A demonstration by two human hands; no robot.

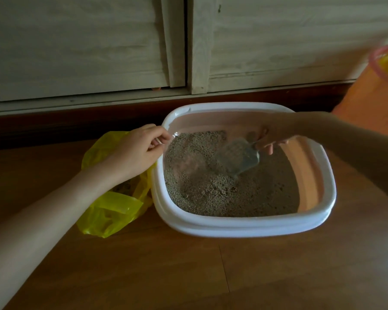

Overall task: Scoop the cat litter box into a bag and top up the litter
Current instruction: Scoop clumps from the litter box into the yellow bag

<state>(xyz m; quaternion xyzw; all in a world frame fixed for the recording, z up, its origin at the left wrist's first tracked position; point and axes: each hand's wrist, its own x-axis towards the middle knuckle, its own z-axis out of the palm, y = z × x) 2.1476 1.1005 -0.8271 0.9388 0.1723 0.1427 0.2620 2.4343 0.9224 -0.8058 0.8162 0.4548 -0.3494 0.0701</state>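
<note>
Scooping is under way: the right hand (269, 138) grips the handle of the clear scoop (239, 157), its blade dipped into the grey litter (211, 189) mid-box; the left hand (141, 146) pinches the white litter box (233, 227) rim at its far-left corner, steadying it; the yellow bag (108, 213) lies crumpled on the floor against the box's left edge. Next, I judge, comes lifting, sifting and carrying across to the bag, which needs opening first; no writing is legible anywhere.

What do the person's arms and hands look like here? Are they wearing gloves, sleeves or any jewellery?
Both are bare. The left hand has no glove, and that forearm shows no sleeve up to the picture's edge. The right hand is also ungloved, with its forearm uncovered as far as can be seen. No watch, bracelet or ring is visible, though the dim light and blur could hide something small.
</note>
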